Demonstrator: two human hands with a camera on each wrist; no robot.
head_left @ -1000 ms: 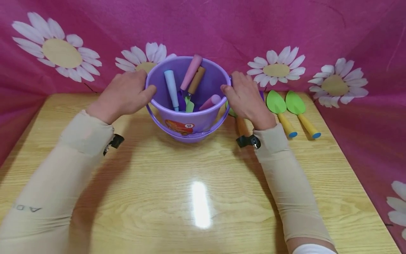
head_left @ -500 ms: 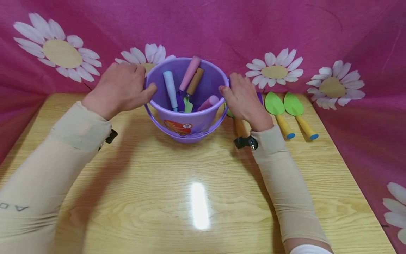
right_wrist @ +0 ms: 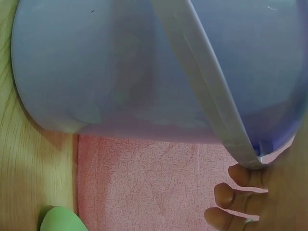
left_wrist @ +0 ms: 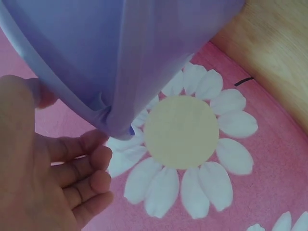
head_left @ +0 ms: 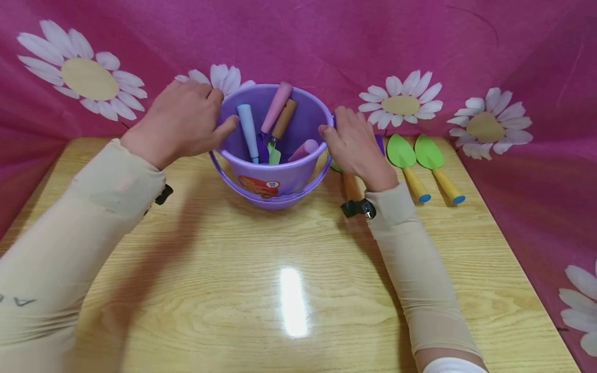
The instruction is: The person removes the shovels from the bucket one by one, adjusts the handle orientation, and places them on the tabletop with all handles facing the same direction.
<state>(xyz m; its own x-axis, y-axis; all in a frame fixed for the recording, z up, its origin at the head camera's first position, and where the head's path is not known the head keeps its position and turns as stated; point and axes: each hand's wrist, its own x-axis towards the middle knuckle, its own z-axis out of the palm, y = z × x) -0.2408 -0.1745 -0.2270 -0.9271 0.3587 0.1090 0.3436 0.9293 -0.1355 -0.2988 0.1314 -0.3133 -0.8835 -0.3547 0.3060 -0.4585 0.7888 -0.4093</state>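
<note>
A purple bucket (head_left: 275,178) stands at the far side of the table with its handle hanging down in front. My left hand (head_left: 174,122) is at its left rim, thumb over the edge; the left wrist view has the fingers loosely bent, the index fingertip right at the handle joint. On the right rim my right hand (head_left: 356,142) holds with the thumb over the edge and bent fingers outside, by the handle joint. Inside the bucket stick up a light blue handle (head_left: 248,129), a pink handle (head_left: 277,106), a brown handle (head_left: 284,119) and a second pink handle (head_left: 305,149).
Two green trowels with yellow handles, one nearer (head_left: 401,150) and one farther right (head_left: 429,153), lie right of the bucket. An orange-handled tool (head_left: 350,186) is partly hidden under my right arm. A pink flowered cloth (head_left: 298,41) borders the wooden table (head_left: 233,290).
My left hand has shifted a little up and to the right along the rim, its thumb further over the bucket. Bucket and right hand sit slightly further left in view.
</note>
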